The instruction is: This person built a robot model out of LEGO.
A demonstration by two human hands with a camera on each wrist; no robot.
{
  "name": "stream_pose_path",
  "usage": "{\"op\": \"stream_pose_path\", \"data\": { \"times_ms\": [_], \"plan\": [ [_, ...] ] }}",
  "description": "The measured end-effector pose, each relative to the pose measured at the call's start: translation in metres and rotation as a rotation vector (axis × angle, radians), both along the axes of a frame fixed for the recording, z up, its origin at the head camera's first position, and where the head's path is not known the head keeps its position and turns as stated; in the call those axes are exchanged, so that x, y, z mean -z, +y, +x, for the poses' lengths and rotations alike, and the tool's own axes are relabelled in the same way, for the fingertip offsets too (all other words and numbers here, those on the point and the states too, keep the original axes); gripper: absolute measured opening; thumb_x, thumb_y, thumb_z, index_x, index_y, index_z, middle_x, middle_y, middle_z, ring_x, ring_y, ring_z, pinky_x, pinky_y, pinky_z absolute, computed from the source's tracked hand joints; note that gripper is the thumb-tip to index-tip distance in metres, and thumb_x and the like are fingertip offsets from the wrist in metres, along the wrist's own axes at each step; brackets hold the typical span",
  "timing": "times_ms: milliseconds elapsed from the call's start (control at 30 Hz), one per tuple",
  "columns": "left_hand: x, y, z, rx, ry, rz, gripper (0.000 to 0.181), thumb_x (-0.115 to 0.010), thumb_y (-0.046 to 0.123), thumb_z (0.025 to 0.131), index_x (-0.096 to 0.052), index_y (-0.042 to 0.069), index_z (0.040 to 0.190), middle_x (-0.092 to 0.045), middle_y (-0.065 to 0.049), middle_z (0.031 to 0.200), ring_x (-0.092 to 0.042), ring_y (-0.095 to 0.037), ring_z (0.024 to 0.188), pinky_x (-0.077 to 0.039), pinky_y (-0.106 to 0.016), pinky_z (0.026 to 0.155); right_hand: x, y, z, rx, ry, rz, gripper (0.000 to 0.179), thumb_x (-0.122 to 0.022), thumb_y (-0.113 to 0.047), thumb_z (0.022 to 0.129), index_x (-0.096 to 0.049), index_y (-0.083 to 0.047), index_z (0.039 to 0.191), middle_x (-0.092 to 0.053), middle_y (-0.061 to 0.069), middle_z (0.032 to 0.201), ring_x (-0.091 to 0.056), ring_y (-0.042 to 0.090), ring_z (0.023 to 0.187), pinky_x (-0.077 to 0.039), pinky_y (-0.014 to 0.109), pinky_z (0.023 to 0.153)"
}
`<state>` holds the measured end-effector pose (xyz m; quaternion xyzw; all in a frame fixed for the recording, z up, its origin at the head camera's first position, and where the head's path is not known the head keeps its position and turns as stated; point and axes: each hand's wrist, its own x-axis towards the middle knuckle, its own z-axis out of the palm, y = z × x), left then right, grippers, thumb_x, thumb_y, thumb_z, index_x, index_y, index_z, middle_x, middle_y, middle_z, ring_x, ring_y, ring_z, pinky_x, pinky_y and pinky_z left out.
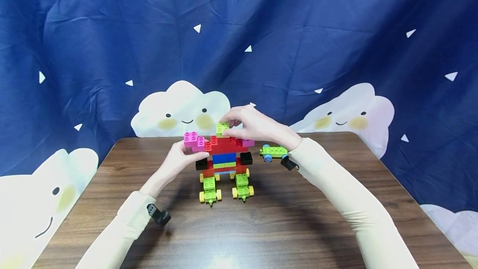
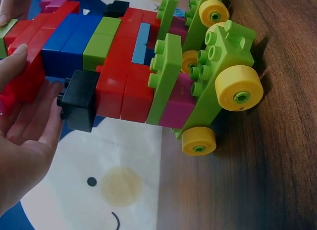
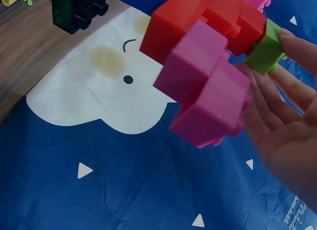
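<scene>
A figure of toy building blocks stands on the table on two lime wheeled bases (image 1: 210, 190) with yellow wheels (image 2: 239, 88). Its body stacks red, lime and blue bricks (image 2: 69, 49), with black bricks (image 2: 80, 100) out at the sides. Pink bricks (image 3: 210, 99) step upward at both ends of the red top row (image 1: 228, 146). My left hand (image 1: 173, 161) grips the figure's left shoulder, thumb in front and fingers behind. At the top centre, my right hand (image 1: 254, 123) pinches a lime green brick (image 1: 222, 129) between thumb and fingers, right at the red bricks.
Behind the figure, to the right, a lime wheeled base (image 1: 274, 151) with blue wheels sits near my right wrist. The wooden table (image 1: 298, 227) ends at a blue cloth backdrop (image 1: 261, 24) printed with white clouds. Each wrist carries a small black camera (image 1: 158, 215).
</scene>
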<state>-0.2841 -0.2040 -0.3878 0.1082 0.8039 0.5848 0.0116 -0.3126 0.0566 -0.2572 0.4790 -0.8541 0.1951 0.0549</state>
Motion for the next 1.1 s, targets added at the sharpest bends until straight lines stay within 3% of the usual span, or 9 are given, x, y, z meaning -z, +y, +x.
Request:
{"op": "stream_pose_path", "data": {
  "times_ms": [433, 800, 1100],
  "plan": [
    [-0.0005, -0.0009, -0.0015, 0.000, -0.010, -0.006, 0.053, -0.080, 0.045, 0.081, -0.063, 0.021, 0.125, -0.071, -0.003, 0.122, -0.064, -0.018, 0.111, -0.053, -0.033, 0.094, -0.0081, -0.0036, 0.0022, -0.037, -0.024, 0.055, 0.031, -0.072, -0.021, 0.090, -0.071, -0.007, 0.118, -0.072, 0.008, 0.111, -0.066, 0.016, 0.090, -0.058, 0.031, 0.089],
    [-0.0032, -0.0009, 0.0001, 0.011, 0.003, -0.012, 0.052, -0.079, 0.044, 0.081, -0.063, 0.021, 0.125, -0.071, -0.003, 0.122, -0.064, -0.018, 0.111, -0.052, -0.034, 0.095, -0.0085, -0.0048, 0.0037, 0.013, -0.031, 0.063, 0.030, -0.070, -0.022, 0.092, -0.069, -0.006, 0.117, -0.072, 0.008, 0.111, -0.068, 0.017, 0.091, -0.058, 0.031, 0.088],
    [-0.0032, -0.0008, -0.0003, 0.014, 0.001, -0.022, 0.053, -0.079, 0.046, 0.081, -0.062, 0.022, 0.125, -0.070, -0.002, 0.122, -0.063, -0.020, 0.112, -0.052, -0.036, 0.096, -0.0108, -0.0068, 0.0005, -0.002, -0.101, 0.104, 0.025, -0.064, -0.020, 0.096, -0.064, -0.005, 0.116, -0.074, 0.008, 0.106, -0.072, 0.015, 0.093, -0.058, 0.033, 0.091]
  ]
}}
